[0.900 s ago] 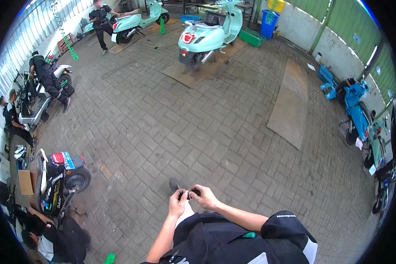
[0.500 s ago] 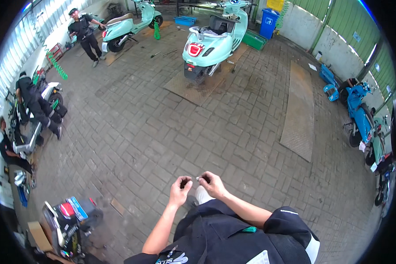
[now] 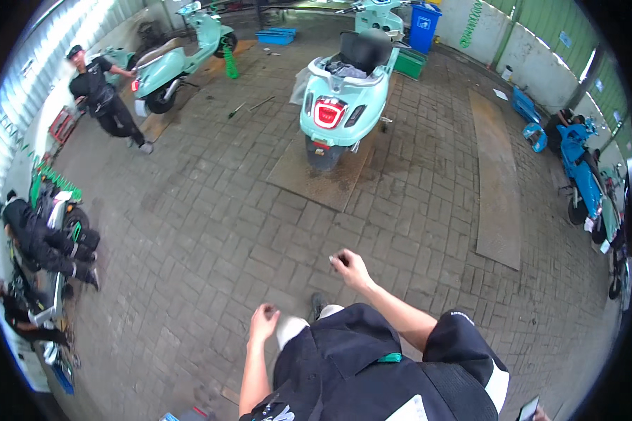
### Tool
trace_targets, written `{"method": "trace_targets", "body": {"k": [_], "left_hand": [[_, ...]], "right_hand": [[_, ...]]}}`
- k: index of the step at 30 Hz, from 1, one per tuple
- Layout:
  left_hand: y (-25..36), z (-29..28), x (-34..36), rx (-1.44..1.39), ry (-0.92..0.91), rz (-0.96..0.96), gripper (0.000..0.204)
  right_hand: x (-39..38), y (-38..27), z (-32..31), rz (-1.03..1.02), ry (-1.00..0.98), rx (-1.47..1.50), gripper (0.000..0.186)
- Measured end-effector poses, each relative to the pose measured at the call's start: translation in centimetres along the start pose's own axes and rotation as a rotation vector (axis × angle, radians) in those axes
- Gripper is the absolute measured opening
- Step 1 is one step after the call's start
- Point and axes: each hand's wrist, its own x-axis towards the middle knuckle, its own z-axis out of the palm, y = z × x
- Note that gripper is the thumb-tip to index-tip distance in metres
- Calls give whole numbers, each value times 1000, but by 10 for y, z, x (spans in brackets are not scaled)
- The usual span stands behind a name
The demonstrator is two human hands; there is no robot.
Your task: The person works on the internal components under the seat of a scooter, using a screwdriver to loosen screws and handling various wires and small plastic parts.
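My left hand (image 3: 262, 324) is low over my pale shoe, its fingers curled toward the thumb and a little blurred. Whether anything sits inside that curl cannot be made out. Farther forward and to the right, my right hand (image 3: 352, 269) is closed in a pinch above the brick floor (image 3: 225, 231). A tiny pale speck shows at its fingertips, too small to name. Ahead of both hands stands a mint-green scooter (image 3: 344, 126), rear toward me, its seat area raised and a cloth-like bundle inside. Neither hand touches it.
A rusty metal plate (image 3: 316, 184) lies under the scooter, another plate (image 3: 495, 189) to the right. A person (image 3: 102, 91) stands beside a second mint scooter (image 3: 165, 74); another person (image 3: 45, 235) bends at the left. A blue scooter (image 3: 583, 172) stands at right. Hand tools (image 3: 261, 102) lie on the floor.
My hands have moved apart: the right one forward and rightward, the left one down and leftward. The view has shifted; the mint scooter appears nearer, and the scooter at lower left has nearly left the picture.
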Motion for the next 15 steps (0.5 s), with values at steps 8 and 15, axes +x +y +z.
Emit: {"method": "trace_targets", "body": {"k": [8, 15], "left_hand": [[-181, -60, 110, -143, -120, -574, 41], [-194, -201, 411, -55, -149, -479, 19]], "right_hand": [[279, -91, 24, -75, 152, 214, 13], [460, -147, 20, 163, 286, 212, 20]]}}
